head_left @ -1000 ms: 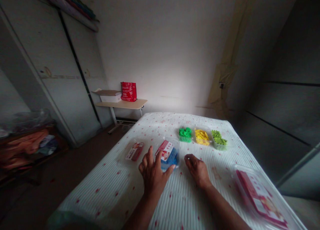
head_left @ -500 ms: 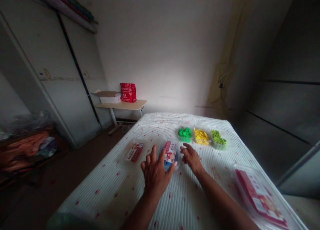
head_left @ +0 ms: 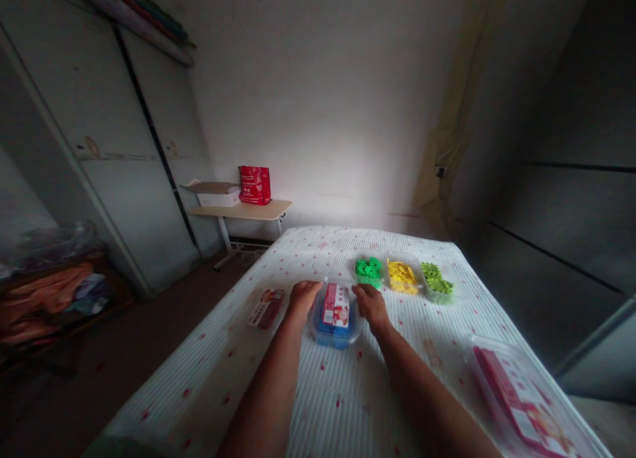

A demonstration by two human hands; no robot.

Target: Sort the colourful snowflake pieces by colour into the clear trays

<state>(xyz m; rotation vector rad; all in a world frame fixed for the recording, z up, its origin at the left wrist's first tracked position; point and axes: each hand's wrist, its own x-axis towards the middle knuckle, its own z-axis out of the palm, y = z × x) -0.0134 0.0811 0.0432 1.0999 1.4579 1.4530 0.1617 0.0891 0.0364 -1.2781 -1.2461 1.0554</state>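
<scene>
Both forearms extend forward over the bed, roughly parallel. The left hand (head_left: 303,294) rests against the left side of a clear lidded box (head_left: 335,314) holding blue pieces under a red-and-white label; the right hand (head_left: 370,304) rests against its right side. The hands thus flank the box, fingers curled toward its far corners; whether they actually clamp it or merely touch it cannot be told. The box sits on the white spotted bedcover (head_left: 348,405), near the middle of the bed.

Just left of the left hand lies a flat lid with a red label (head_left: 264,307). Beyond the right hand stand three open tubs in a row: green pieces (head_left: 368,269), yellow pieces (head_left: 401,276), light-green pieces (head_left: 436,282). A larger lid with a red label (head_left: 517,395) lies near the right edge of the bed, well apart. Bare cover lies between the forearms and toward the left edge.
</scene>
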